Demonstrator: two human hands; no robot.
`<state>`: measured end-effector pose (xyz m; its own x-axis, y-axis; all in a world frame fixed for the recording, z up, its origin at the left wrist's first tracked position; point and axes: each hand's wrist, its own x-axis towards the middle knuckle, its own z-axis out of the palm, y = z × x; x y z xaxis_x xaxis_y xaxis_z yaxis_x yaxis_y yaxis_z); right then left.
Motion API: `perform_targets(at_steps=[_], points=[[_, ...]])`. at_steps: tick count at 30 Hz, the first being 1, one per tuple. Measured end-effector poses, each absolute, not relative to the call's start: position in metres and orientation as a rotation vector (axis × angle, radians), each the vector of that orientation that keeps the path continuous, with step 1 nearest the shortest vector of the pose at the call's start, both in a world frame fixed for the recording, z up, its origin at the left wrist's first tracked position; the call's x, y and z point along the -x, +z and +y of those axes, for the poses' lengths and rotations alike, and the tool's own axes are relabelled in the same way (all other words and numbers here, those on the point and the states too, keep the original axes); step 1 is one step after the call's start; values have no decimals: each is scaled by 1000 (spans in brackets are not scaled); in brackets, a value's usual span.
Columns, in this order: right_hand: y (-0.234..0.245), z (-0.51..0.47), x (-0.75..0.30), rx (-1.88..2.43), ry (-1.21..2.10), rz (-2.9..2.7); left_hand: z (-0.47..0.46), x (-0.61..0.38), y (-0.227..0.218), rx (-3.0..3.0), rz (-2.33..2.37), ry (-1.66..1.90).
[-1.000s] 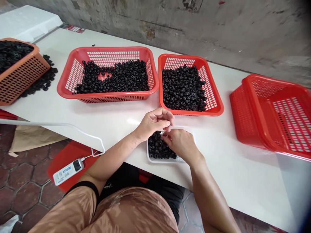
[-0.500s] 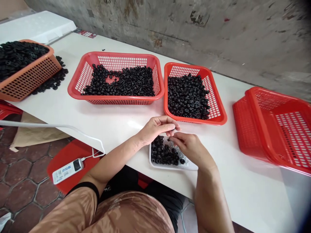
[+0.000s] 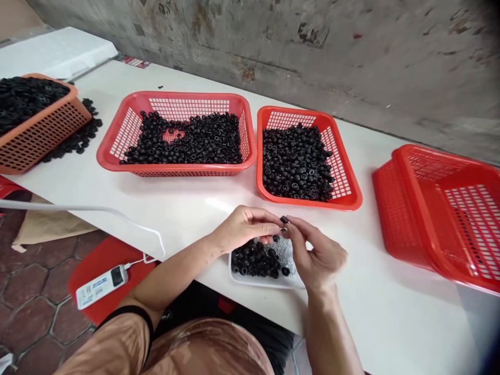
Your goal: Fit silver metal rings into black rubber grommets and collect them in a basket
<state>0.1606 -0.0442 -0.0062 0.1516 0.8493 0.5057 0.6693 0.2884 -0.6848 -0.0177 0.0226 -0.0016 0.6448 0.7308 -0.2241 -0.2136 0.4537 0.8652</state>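
Observation:
My left hand (image 3: pixel 246 228) and my right hand (image 3: pixel 317 255) meet above a shallow white tray (image 3: pixel 265 283). Between their fingertips is a small black rubber ring (image 3: pixel 284 220), pinched by both hands as far as I can tell. A heap of similar black rubber rings (image 3: pixel 255 262) lies in the tray, partly hidden under my fingers. Silvery, glinting material (image 3: pixel 287 253) shows at the tray's right side, but I cannot tell what it is.
Two red mesh baskets (image 3: pixel 175 167) (image 3: pixel 308 200) of black rings stand beyond my hands. An orange basket (image 3: pixel 47 138) and spilled rings sit at the far left. Stacked red baskets (image 3: pixel 437 208) are at the right. A white cable (image 3: pixel 97 208) crosses the table's near-left edge.
My hands have risen off the tray, with my right hand moving right and a black ring now visible between my fingertips. The whole view has shifted slightly with my head.

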Motion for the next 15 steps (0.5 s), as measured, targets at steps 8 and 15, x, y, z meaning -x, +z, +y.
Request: perform_targets(at_steps=[8,15], points=[[-8,-43,-167,1201,53,-1783,22,16,-6,-973,631,679],[-2,-43,-175,1224,513,-1697,26,21,-3,-1079,557,604]])
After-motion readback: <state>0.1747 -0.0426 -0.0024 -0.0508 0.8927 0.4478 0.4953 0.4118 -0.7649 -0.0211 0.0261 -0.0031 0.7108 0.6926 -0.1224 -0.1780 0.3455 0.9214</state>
